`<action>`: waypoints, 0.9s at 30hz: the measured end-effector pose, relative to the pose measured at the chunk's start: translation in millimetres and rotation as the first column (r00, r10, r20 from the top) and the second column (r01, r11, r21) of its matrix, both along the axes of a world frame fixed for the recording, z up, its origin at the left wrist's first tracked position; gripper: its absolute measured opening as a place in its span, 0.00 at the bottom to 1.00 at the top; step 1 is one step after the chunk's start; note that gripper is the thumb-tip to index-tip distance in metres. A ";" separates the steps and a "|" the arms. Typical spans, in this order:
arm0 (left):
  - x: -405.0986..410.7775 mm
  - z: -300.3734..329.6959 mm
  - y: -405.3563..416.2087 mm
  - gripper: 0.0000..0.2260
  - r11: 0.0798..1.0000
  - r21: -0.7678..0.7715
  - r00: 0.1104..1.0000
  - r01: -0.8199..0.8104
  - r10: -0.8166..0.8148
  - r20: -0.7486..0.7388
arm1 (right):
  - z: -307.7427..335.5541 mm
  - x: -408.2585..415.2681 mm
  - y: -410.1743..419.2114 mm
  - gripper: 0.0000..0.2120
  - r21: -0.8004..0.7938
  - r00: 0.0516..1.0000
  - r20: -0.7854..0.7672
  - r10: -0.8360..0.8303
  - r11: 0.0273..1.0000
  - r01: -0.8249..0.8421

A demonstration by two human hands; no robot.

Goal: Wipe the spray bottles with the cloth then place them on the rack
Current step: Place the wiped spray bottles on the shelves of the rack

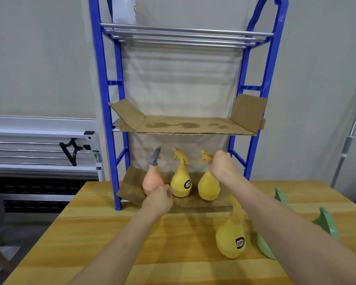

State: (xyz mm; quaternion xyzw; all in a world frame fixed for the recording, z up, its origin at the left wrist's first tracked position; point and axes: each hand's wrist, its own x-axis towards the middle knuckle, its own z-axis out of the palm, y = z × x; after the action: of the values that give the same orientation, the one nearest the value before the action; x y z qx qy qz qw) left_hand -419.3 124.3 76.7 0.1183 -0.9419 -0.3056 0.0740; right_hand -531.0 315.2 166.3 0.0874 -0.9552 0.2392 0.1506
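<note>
I am watching my right hand [222, 164] curling its fingers around the neck of the right yellow bottle [209, 187], just under the trigger head, while my left hand [159, 197] is gripping the low belly of the peach bottle [152, 181]. Both bottles are standing upright on the cardboard of the blue rack [103, 83], on its bottom shelf, with a middle yellow bottle [181, 185] sitting between them and touching neither hand. Spreading outward, a fourth yellow bottle [230, 237] is waiting on the wooden table [111, 233], close under my right forearm, leaning a little with its long axis running up and away from me; two green bottles [325, 223] are lying further right. I am seeing no cloth anywhere. I judge the right hand is the nearer one for that table bottle, which lies back toward me from the fingers
</note>
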 end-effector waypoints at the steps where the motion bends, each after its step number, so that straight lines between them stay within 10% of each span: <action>1: -3.5 0.4 -0.2 0.11 1.000 0.000 1.000 0.000 0.000 0.005 | -1.6 -5.7 0.1 0.04 -0.017 1.000 -0.005 0.001 1.000 -0.002; 17: 0.8 3.6 18.5 0.11 0.997 0.079 0.996 0.007 0.000 -0.090 | 4.5 14.8 23.3 0.09 -0.099 0.997 -0.015 0.082 0.992 -0.083; 27: 40.8 26.1 97.2 0.10 0.972 0.153 0.943 0.178 -0.124 -0.308 | -6.8 125.0 114.9 0.11 -0.210 0.954 -0.297 0.044 0.972 -0.110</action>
State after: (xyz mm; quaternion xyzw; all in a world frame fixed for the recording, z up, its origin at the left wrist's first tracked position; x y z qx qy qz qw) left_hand -378.5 221.5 102.8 0.0045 -0.8952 -0.4078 0.1796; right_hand -406.0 430.1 159.5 0.1414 -0.8856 0.3355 0.2885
